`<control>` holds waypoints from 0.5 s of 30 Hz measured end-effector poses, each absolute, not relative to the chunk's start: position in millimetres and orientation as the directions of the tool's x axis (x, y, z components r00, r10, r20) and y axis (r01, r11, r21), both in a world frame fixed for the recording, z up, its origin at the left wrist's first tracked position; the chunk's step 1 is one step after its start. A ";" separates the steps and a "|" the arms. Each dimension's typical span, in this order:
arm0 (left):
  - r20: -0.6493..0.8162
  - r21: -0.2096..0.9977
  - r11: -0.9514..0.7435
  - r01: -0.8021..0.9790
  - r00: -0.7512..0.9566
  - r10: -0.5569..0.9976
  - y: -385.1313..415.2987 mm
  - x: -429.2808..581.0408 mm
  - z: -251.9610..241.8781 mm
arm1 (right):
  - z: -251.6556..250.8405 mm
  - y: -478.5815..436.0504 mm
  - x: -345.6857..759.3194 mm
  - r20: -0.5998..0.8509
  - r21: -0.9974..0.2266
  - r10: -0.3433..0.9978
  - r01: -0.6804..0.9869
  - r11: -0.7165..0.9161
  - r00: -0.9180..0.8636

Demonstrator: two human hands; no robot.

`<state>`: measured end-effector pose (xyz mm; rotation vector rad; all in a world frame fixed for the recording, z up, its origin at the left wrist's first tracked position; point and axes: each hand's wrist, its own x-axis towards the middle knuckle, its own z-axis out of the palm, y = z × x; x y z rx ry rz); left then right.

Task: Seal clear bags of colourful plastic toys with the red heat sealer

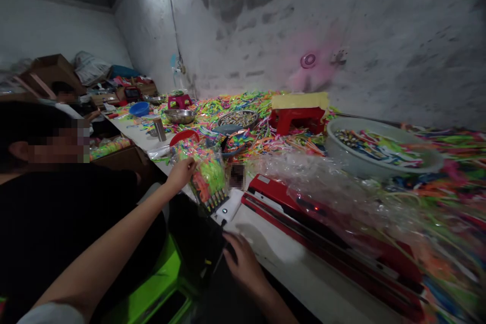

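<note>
My left hand (182,174) reaches out across the table edge, its fingers pinched on a clear plastic bag (209,179). Inside the bag are bright green, orange and pink pieces, with a row of dark-and-yellow tips along its lower end. Close beneath the bag lies a white box-like device (229,209) with a black cable plugged in. My right hand (245,263) hovers at the table's front edge, fingers apart and holding nothing visible. A long red bag sealer (273,195) with a lit red lamp stretches to the right, partly under loose clear plastic bags (334,187).
At the left sits a person in black (68,223). A green stool (163,283) stands below. Behind are a pale tub (383,162), a red stool (290,119), a metal basin (180,116), a steel cup (160,129) and heaps of coloured strands (243,103). A pink fan (308,61) spins.
</note>
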<state>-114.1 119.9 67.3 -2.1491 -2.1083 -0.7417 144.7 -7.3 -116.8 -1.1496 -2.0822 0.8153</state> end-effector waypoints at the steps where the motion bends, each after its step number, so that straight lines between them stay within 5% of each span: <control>1: 0.367 0.309 -0.070 0.948 -0.052 0.929 118.3 -115.2 64.9 | -102.9 11.5 125.8 0.224 -0.682 0.864 0.561 0.469 -0.451; 6: 0.372 0.359 -0.048 0.932 -0.096 0.923 108.9 -116.2 53.4 | -86.6 67.8 72.7 0.119 -0.453 0.845 0.728 0.514 -0.522; 15: 0.358 0.380 -0.009 0.925 -0.138 0.923 102.0 -97.5 51.8 | -98.3 83.7 63.4 0.039 -0.407 0.852 0.770 0.490 -0.522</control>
